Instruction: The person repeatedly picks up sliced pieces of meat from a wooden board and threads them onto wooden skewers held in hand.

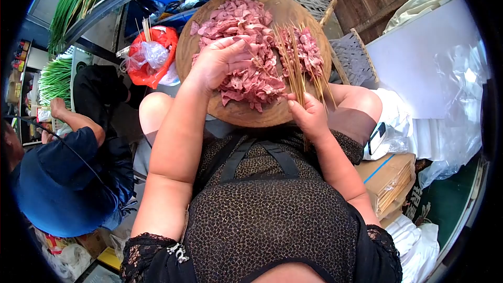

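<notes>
Surface: round brown wooden board (293, 8), set beneath both hands.
Meat: thin pink-red raw meat slices (254, 85), heaped below and beyond left hand (222, 64), its fingers curled; whether anything is pinched cannot be told.
Skewers: thin tan bamboo skewers (297, 76), clasped in right hand (310, 117), apart from the left.
Bag: crumpled red plastic bag (168, 42), placed left of left hand.

Round board (287, 10): smooth wood. Meat slices (243, 18): moist sheen. Skewers (298, 83): matt, probably bamboo. Red bag (167, 42): glossy plastic.
</notes>
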`<state>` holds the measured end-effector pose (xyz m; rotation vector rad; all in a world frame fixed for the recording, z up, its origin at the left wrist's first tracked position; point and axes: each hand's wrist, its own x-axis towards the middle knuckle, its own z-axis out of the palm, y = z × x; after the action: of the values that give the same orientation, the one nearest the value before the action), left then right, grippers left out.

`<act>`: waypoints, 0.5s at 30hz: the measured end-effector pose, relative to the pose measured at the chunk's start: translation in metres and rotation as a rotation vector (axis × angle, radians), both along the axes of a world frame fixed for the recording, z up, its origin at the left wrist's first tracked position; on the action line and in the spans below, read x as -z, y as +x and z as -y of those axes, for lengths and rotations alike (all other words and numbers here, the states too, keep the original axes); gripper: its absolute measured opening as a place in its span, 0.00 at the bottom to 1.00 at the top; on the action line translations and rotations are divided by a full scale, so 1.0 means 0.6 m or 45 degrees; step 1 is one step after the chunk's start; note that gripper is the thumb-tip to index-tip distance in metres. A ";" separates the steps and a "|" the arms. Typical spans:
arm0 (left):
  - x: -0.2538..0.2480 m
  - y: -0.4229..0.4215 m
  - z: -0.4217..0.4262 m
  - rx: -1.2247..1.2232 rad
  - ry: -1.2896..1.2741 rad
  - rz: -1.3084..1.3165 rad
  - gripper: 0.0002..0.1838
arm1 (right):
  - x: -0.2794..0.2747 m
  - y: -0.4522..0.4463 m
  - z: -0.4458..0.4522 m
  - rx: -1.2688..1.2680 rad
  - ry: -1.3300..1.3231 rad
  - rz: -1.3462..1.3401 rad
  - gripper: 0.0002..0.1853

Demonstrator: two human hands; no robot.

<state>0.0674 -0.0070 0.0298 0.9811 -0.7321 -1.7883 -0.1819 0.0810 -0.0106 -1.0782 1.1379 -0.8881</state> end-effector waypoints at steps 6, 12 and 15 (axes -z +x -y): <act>0.022 -0.019 -0.012 0.149 -0.013 -0.081 0.13 | -0.001 0.009 -0.004 0.027 0.028 0.096 0.09; 0.042 -0.047 -0.011 0.221 -0.053 0.092 0.14 | -0.009 0.008 0.009 0.101 0.127 0.278 0.08; 0.053 -0.023 0.042 -0.035 -0.510 0.948 0.14 | -0.025 0.003 0.020 0.179 0.136 0.346 0.08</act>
<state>0.0533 -0.0319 -0.0018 1.3649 -1.4573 -1.1507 -0.1804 0.0691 0.0045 -0.7711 1.0290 -1.0381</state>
